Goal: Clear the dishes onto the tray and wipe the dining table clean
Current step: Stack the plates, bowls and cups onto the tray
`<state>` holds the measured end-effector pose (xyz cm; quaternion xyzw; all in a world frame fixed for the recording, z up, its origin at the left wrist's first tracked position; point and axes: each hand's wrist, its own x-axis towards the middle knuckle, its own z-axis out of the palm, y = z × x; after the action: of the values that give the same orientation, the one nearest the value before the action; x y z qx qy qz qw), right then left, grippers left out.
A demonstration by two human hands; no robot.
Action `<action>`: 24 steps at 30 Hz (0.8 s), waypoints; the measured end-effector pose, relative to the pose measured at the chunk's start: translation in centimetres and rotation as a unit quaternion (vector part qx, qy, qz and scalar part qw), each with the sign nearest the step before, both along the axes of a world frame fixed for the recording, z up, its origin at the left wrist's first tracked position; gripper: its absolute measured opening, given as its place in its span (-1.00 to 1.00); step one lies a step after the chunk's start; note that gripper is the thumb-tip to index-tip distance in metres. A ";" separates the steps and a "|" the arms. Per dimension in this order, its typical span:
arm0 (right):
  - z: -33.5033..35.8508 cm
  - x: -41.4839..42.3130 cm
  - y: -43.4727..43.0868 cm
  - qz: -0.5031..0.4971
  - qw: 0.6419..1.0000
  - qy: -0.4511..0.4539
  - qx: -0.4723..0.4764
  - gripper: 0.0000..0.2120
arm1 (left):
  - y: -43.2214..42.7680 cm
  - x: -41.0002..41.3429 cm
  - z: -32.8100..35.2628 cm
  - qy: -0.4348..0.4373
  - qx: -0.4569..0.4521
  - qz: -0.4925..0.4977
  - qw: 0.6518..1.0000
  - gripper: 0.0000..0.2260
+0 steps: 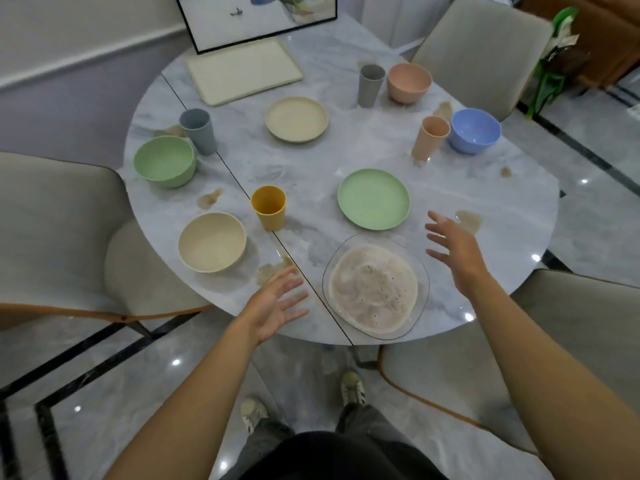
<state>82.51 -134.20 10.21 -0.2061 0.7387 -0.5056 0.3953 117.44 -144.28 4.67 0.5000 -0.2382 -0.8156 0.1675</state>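
There my left hand (277, 299) and right hand (453, 251) hung spread and empty either side of the glass dish (375, 289) at the table's (311, 161) near edge. It looked heavy, slick and breakable, so I judged both rims safest. The tray (244, 71) lay bare at the far edge.

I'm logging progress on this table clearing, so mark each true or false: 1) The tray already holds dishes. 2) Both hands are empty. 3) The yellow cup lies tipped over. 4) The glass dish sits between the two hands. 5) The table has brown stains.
1) False: the tray is bare.
2) True: the left hand and right hand are open, holding nothing.
3) False: the yellow cup stands upright.
4) True: the glass dish lies between them.
5) True: several stains mark the table.
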 end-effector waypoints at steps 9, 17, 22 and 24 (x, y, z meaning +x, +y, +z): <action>2.1 13.2 -4.8 0.055 0.989 -0.135 -0.041 -0.49 | -3.9 10.0 2.7 0.021 -0.010 0.026 0.999 -0.64; 1.9 22.5 -7.8 0.086 0.975 -0.206 -0.010 -0.32 | -6.5 18.8 3.4 0.022 -0.026 0.064 0.997 -0.46; 0.8 26.2 -9.8 0.083 0.968 -0.237 0.016 -0.27 | -8.1 20.9 3.3 -0.014 -0.050 0.066 0.996 -0.45; 0.4 27.5 -11.2 0.091 0.965 -0.243 0.029 -0.25 | -9.2 21.1 3.4 -0.039 -0.061 0.067 0.995 -0.44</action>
<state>110.02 -145.38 10.61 -0.1316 0.6130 -0.4810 0.6128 138.51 -153.46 8.06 0.5355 -0.2597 -0.7662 0.2425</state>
